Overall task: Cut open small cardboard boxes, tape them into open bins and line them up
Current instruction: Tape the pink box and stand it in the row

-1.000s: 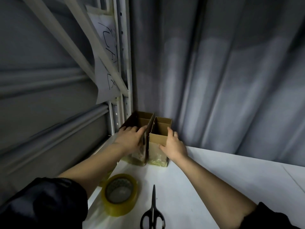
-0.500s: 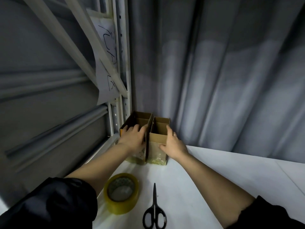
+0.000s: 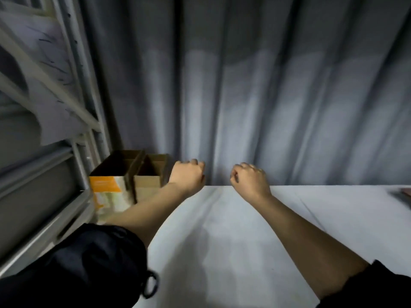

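Observation:
Two open-topped cardboard bins stand side by side in the back left corner of the white table (image 3: 222, 230). The left bin (image 3: 109, 187) has an orange label on its front; the right bin (image 3: 148, 185) is plain brown. My left hand (image 3: 188, 176) hovers just right of the plain bin, apart from it, fingers loosely curled and holding nothing. My right hand (image 3: 250, 180) floats further right above the table's far edge, also loosely curled and empty. The tape roll and scissors are out of view.
A grey curtain (image 3: 244, 96) hangs behind the table. A metal rack (image 3: 89, 130) with paper sheets stands at the left, close to the bins. A dark flat object (image 3: 402, 194) shows at the right edge of the table.
Both hands have let go of the bins and moved right, now empty. The view has swung right, so the tape roll and scissors have left the frame.

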